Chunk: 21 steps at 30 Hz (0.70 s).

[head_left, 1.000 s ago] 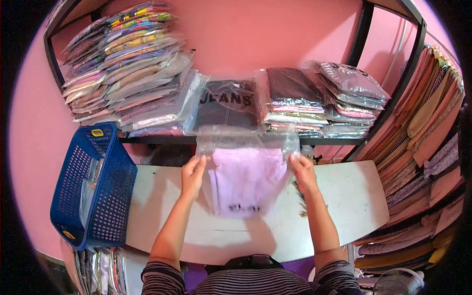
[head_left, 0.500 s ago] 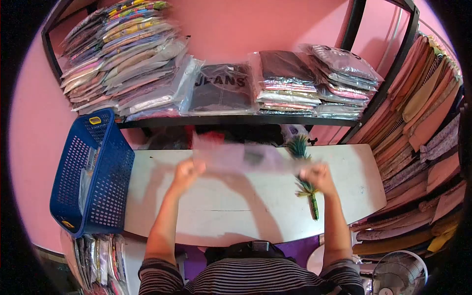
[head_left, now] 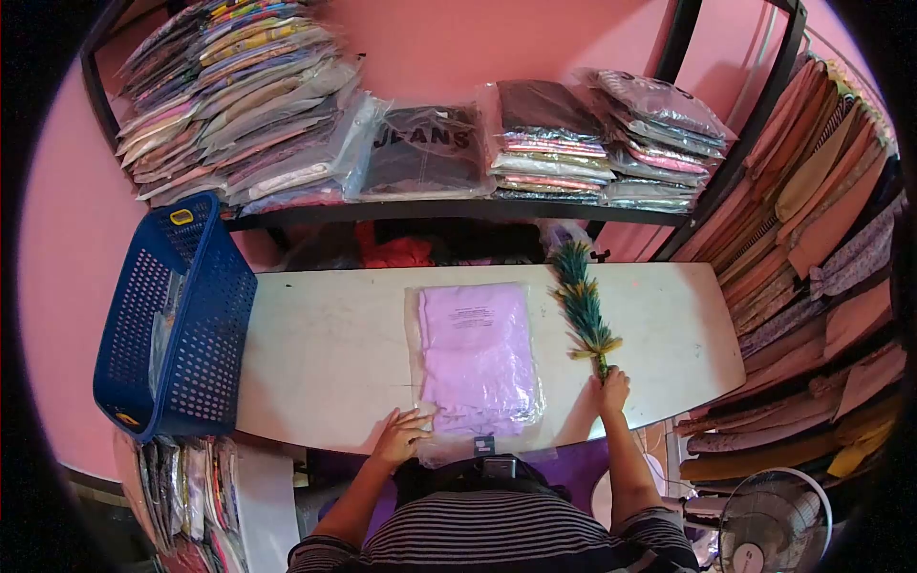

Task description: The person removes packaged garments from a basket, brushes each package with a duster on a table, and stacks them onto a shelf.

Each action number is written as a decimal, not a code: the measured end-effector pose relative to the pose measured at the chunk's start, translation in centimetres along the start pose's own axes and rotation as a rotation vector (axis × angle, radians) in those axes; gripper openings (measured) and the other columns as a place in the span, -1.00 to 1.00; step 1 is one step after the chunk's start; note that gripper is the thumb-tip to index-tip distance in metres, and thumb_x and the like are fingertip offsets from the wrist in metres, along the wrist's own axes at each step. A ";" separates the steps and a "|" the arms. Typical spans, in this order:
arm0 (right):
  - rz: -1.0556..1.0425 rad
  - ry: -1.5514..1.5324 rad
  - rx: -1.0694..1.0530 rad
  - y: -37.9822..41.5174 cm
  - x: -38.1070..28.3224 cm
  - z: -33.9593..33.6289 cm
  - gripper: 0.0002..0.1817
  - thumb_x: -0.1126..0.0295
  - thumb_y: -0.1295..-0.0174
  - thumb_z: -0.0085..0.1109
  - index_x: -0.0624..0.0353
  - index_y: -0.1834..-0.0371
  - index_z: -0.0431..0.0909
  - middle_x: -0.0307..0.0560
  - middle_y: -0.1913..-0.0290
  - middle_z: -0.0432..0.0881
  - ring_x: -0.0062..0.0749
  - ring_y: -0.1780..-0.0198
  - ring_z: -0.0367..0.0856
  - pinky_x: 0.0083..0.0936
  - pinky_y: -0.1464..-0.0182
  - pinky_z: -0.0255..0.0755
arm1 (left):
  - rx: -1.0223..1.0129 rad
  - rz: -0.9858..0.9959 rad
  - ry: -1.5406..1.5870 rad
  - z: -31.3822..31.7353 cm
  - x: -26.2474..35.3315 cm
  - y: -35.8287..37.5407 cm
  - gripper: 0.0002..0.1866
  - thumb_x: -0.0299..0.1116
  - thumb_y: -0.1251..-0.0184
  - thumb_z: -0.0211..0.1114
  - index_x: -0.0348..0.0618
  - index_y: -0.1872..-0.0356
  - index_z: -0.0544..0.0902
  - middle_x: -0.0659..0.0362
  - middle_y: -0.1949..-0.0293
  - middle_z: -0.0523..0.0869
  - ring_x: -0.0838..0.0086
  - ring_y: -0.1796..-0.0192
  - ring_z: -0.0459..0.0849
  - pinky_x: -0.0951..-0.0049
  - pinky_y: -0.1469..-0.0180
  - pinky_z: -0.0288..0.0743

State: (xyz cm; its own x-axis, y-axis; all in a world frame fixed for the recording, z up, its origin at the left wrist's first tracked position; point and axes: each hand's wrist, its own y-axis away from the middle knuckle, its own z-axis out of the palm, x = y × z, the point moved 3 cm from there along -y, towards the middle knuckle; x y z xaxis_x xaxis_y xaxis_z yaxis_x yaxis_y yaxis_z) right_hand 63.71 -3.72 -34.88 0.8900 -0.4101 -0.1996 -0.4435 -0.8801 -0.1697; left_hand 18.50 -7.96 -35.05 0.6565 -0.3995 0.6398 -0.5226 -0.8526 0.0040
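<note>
A lilac folded garment in a clear plastic bag (head_left: 476,353) lies flat on the white table, with small printed text near its upper end and a dark tag at its lower end. At the bag's lower left corner is my left hand (head_left: 402,437), fingers spread, resting by the plastic edge. To the right, my right hand (head_left: 614,390) is closed round the lower stem of an artificial green plant sprig (head_left: 580,301), which lies on the table pointing away from me. Yellowish leaves show just above that hand.
A blue perforated basket (head_left: 202,334) stands at the table's left end, with plastic-wrapped items inside. Bagged clothes (head_left: 549,124) are stacked along the black shelf (head_left: 458,208) behind the white table (head_left: 325,358). Hanging garments (head_left: 821,258) line the right; a fan (head_left: 776,525) stands lower right.
The bagged garment, held up blurred between both hands before, now lies on the table. My left hand has come down to its corner; my right hand has taken hold of the sprig's stem.
</note>
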 end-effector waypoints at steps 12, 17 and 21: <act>-0.633 -0.020 -0.384 4.1 -6.2 -2.5 -0.65 0.00 -0.17 -0.13 0.08 0.33 0.37 0.09 0.48 0.56 0.02 0.45 0.55 -0.13 0.43 0.42 | 0.068 -0.038 -0.029 0.6 -0.1 0.9 -0.81 -0.37 -0.01 0.19 0.09 0.30 0.65 0.33 -0.08 0.48 0.31 -0.25 0.26 0.03 -0.26 -0.06; -0.147 -0.118 -0.261 1.1 -5.6 -2.0 -0.61 -0.03 -0.20 -0.21 0.09 0.34 0.35 0.13 0.58 0.54 0.06 0.49 0.55 -0.09 0.42 0.42 | 0.097 -0.049 -0.034 0.3 0.4 0.7 -0.83 -0.36 -0.06 0.17 0.08 0.31 0.65 0.35 -0.09 0.47 0.30 -0.25 0.25 0.05 -0.27 -0.06; -0.700 -0.027 -0.467 5.4 -7.0 -3.1 -0.60 -0.03 -0.20 -0.23 0.11 0.30 0.34 0.15 0.51 0.56 0.02 0.45 0.56 -0.13 0.40 0.43 | 0.060 -0.039 -0.064 0.2 0.6 0.8 -0.83 -0.39 -0.05 0.18 0.08 0.31 0.64 0.36 -0.10 0.46 0.30 -0.25 0.25 0.06 -0.27 -0.06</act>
State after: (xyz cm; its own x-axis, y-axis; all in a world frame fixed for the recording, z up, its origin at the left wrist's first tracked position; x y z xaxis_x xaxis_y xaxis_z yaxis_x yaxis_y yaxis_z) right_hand 55.44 -6.36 -31.46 0.9377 0.2682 -0.2207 0.3048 -0.9401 0.1529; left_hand 18.63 -8.95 -34.83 0.7103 -0.3844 0.5896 -0.4634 -0.8859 -0.0193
